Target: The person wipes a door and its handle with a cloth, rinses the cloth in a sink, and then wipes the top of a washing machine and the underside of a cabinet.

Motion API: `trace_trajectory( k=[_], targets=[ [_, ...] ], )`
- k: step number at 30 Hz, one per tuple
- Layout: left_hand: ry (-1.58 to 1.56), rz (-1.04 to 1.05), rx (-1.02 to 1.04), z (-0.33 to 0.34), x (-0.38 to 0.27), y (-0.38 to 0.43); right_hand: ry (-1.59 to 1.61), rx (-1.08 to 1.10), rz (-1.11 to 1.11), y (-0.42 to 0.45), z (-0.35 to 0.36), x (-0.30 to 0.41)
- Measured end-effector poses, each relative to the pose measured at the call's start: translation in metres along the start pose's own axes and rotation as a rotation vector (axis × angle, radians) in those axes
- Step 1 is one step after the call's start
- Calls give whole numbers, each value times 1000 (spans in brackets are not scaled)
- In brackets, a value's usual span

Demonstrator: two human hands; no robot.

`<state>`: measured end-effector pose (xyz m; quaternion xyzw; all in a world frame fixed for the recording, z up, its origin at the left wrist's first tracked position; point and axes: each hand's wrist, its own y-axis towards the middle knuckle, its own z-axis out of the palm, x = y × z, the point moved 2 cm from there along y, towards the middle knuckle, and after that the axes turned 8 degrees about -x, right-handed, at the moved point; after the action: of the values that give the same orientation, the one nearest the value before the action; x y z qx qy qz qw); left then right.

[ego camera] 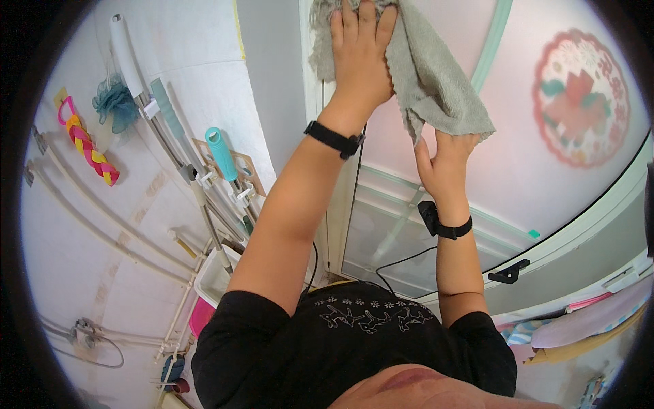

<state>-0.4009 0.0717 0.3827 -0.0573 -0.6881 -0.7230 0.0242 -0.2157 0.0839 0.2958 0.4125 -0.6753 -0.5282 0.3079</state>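
Observation:
A grey-green cloth (439,76) hangs against a white-framed door with a frosted glass panel (511,168). Near the top of the view my left hand (363,56) presses flat on the cloth by the door frame, fingers spread and pointing up. Below and to the right, my right hand (447,158) is at the cloth's lower edge; its fingertips are hidden behind the fabric, with the thumb pointing up at the cloth's lower left corner. Black bands circle both wrists.
Long mop handles (166,107) hang on the tiled wall at left, beside a blue mesh bath puff (116,105) and a braided scrubber (92,148). Below them stands a white basin (209,276). A black door handle (509,272) and towels (572,327) are at right.

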Motion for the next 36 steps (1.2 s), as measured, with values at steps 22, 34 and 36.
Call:
trace_trajectory(
  k=[22, 34, 36],
  targets=[
    [-34, -157, 226, -26, -49, -267, -87, 228, -25, -119, 22, -10],
    [-141, -251, 1251, -48, -70, -419, -172, 705, -6, -251, 41, 12],
    [-127, -249, 1333, -54, -75, -423, -124, 837, 33, -263, 40, 13]
  ],
)
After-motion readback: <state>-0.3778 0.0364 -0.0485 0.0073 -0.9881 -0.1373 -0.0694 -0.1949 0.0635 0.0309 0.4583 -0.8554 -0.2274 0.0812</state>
